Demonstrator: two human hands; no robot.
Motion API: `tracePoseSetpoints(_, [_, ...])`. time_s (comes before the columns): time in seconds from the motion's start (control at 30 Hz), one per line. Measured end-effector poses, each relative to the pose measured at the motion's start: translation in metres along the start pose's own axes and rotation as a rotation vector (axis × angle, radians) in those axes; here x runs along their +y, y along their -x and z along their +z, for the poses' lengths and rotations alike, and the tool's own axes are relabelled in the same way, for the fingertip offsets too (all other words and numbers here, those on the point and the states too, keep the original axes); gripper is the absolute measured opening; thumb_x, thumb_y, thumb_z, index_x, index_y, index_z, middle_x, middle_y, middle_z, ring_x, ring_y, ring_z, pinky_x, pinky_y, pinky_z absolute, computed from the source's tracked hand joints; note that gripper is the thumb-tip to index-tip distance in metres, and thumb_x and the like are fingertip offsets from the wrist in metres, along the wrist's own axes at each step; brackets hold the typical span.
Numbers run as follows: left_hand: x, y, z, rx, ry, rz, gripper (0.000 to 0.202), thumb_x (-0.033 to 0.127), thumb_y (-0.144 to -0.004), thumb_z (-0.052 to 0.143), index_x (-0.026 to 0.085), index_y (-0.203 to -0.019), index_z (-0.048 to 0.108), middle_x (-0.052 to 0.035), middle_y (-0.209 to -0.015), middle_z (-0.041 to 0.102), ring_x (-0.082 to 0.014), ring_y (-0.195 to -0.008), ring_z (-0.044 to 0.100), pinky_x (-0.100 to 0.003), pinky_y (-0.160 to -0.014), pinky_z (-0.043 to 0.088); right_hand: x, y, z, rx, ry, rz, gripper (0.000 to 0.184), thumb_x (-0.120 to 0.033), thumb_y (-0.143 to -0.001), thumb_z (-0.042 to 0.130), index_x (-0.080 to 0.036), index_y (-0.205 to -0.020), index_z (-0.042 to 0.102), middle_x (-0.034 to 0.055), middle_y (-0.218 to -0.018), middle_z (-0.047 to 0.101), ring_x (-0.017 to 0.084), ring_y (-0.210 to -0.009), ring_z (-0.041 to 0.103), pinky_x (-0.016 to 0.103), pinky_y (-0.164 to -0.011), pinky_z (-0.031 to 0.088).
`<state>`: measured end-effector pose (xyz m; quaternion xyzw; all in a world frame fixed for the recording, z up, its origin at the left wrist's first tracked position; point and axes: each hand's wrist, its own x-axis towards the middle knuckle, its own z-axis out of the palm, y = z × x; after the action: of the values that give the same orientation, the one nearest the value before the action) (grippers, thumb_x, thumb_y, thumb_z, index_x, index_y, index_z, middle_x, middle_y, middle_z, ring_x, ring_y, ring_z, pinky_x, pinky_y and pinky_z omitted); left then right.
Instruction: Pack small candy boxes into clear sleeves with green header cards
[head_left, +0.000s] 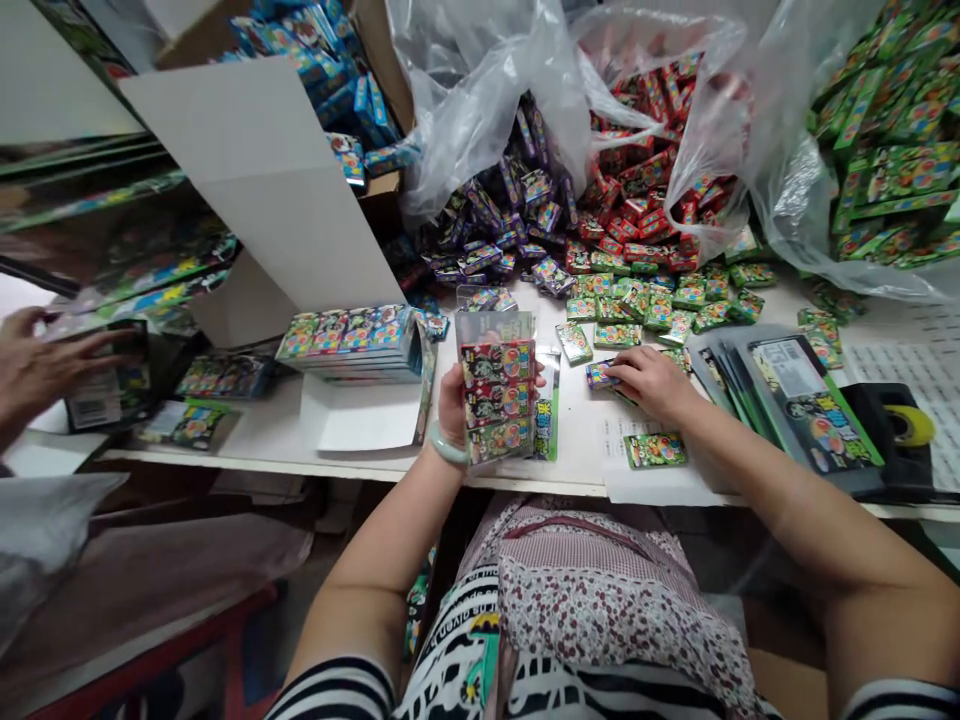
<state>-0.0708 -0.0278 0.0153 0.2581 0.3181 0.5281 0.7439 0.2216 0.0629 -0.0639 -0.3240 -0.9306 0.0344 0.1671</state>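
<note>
My left hand is wrapped round a clear plastic pack and holds it up near the table's front edge. Small printed boxes in red and green are stacked inside it. My right hand pinches a small purple box at the table surface, its fingertips over the box's right end. Just below that hand, a green box lies on a label sheet. A flat printed pack is partly hidden behind the held pack. Loose green boxes are scattered beyond my right hand.
Plastic bags spill purple boxes, red boxes and green boxes at the back. An open white carton holds stacked packs. Printed sleeves and a tape dispenser sit right. A co-worker's hand works left.
</note>
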Motion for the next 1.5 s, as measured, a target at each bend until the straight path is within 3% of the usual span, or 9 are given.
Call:
tracePoseSetpoints(0.27, [-0.003, -0.001, -0.016, -0.040, 0.085, -0.013, 0.087, 0.073, -0.066, 0.064, 0.012, -0.128, 0.059, -0.0182, -0.121, 0.068, -0.0344, -0.110, 0.067, -0.042, -0.084, 0.059, 0.005, 0.003, 0.005, -0.055, -0.123, 0.079, 0.030, -0.032, -0.095, 0.052, -0.020, -0.116, 0.070, 0.0159, -0.125, 0.065, 0.031, -0.117, 0.057, 0.049, -0.096, 0.048])
tracePoseSetpoints(0.6, [0.001, -0.001, -0.025, 0.087, 0.141, -0.076, 0.085, 0.074, -0.078, 0.052, 0.011, -0.136, 0.052, -0.0183, -0.119, 0.070, -0.0346, -0.110, 0.068, -0.046, -0.088, 0.057, 0.014, 0.004, 0.006, -0.167, -0.052, 0.051, 0.041, -0.038, -0.093, 0.053, -0.018, -0.127, 0.062, 0.0138, -0.127, 0.065, 0.032, -0.111, 0.061, 0.047, -0.091, 0.051])
tracePoseSetpoints(0.83, [0.003, -0.001, -0.027, 0.046, -0.036, -0.117, 0.084, 0.077, -0.074, 0.056, 0.015, -0.130, 0.058, -0.0142, -0.115, 0.071, -0.0367, -0.111, 0.066, -0.048, -0.089, 0.056, 0.006, -0.003, 0.006, -0.023, -0.057, 0.102, 0.039, -0.034, -0.091, 0.055, -0.017, -0.126, 0.061, 0.0159, -0.124, 0.064, 0.032, -0.111, 0.059, 0.049, -0.091, 0.049])
tracePoseSetpoints(1.0, [0.015, -0.005, -0.021, 0.062, -0.498, 0.132, 0.084, 0.057, -0.056, 0.084, 0.015, -0.126, 0.062, -0.0140, -0.125, 0.066, -0.0359, -0.120, 0.060, -0.043, -0.102, 0.048, 0.008, -0.028, 0.010, 0.057, -0.054, 0.225, 0.034, -0.030, -0.088, 0.059, -0.015, -0.118, 0.066, 0.0184, -0.124, 0.064, 0.034, -0.112, 0.056, 0.051, -0.091, 0.047])
tracePoseSetpoints(1.1, [0.023, -0.009, -0.018, 0.061, -1.020, 0.322, 0.100, 0.043, -0.047, 0.093, 0.018, -0.136, 0.055, -0.0143, -0.137, 0.056, -0.0371, -0.129, 0.050, -0.046, -0.114, 0.036, -0.001, -0.038, -0.012, 0.161, -0.203, 0.267, 0.026, -0.031, -0.089, 0.060, -0.017, -0.109, 0.069, 0.0164, -0.118, 0.067, 0.032, -0.111, 0.058, 0.050, -0.096, 0.046])
tracePoseSetpoints(1.2, [0.026, -0.014, -0.021, -0.001, -1.441, 0.430, 0.108, 0.047, -0.050, 0.090, 0.017, -0.144, 0.046, -0.0171, -0.138, 0.052, -0.0411, -0.129, 0.047, -0.054, -0.115, 0.030, -0.026, -0.040, -0.042, 0.338, -0.476, 0.272, 0.022, -0.035, -0.095, 0.055, -0.021, -0.105, 0.069, 0.0104, -0.111, 0.067, 0.025, -0.110, 0.061, 0.044, -0.097, 0.048])
tracePoseSetpoints(1.27, [0.025, -0.016, -0.023, -0.045, -1.625, 0.473, 0.106, 0.047, -0.055, 0.086, 0.015, -0.146, 0.043, -0.0197, -0.137, 0.052, -0.0433, -0.128, 0.046, -0.058, -0.113, 0.030, -0.043, -0.039, -0.053, 0.349, -0.593, 0.257, 0.018, -0.034, -0.094, 0.056, -0.023, -0.099, 0.070, 0.0081, -0.111, 0.066, 0.024, -0.111, 0.061, 0.043, -0.097, 0.049])
tracePoseSetpoints(1.4, [0.028, -0.018, -0.021, -0.133, -1.857, 0.524, 0.098, 0.043, -0.062, 0.081, 0.015, -0.147, 0.042, -0.0206, -0.137, 0.052, -0.0438, -0.127, 0.046, -0.058, -0.110, 0.031, -0.062, -0.038, -0.033, 0.234, -0.695, 0.274, 0.014, -0.025, -0.088, 0.062, -0.025, -0.095, 0.075, 0.0079, -0.121, 0.063, 0.025, -0.119, 0.058, 0.046, -0.103, 0.046])
tracePoseSetpoints(1.5, [0.035, -0.016, -0.006, -0.218, -1.936, 0.513, 0.089, 0.039, -0.065, 0.079, 0.015, -0.144, 0.046, -0.0205, -0.137, 0.053, -0.0443, -0.127, 0.045, -0.058, -0.109, 0.030, -0.066, -0.042, -0.005, 0.129, -0.829, 0.360, 0.017, -0.024, -0.084, 0.065, -0.023, -0.098, 0.076, 0.0098, -0.123, 0.064, 0.024, -0.115, 0.061, 0.039, -0.087, 0.055])
